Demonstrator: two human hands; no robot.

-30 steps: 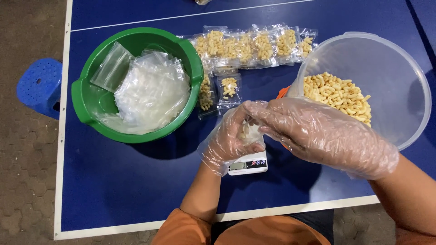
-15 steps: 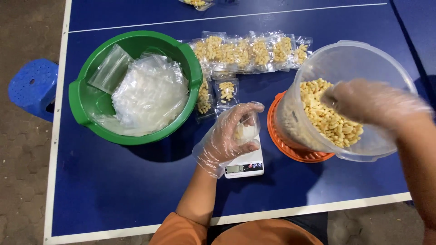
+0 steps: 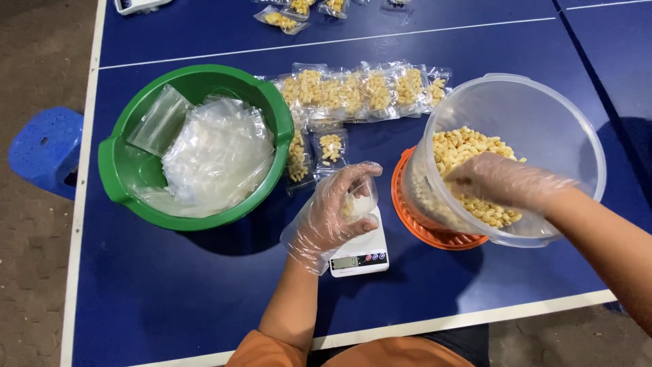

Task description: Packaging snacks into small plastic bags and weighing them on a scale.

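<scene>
Gloved hands over scale and snack tub
Left hand (image 3: pixel 333 214) grips a small bag (image 3: pixel 360 202) above the scale (image 3: pixel 360 257); right hand (image 3: pixel 506 182), fingers curled, reaches into the clear tub (image 3: pixel 543 115) of snacks.

Both hands wear loose, crinkled, see-through plastic gloves: the left hand (image 3: pixel 331 214) has its cuff bunched and flaring at the wrist, the right hand (image 3: pixel 506 182) is covered just past the wrist. The forearms are bare. An orange garment (image 3: pixel 353 350) shows at the lower edge.

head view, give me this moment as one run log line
left hand: holds small clear bag over scale | right hand: in clear tub on snack pieces | green bowl: empty bags
</scene>
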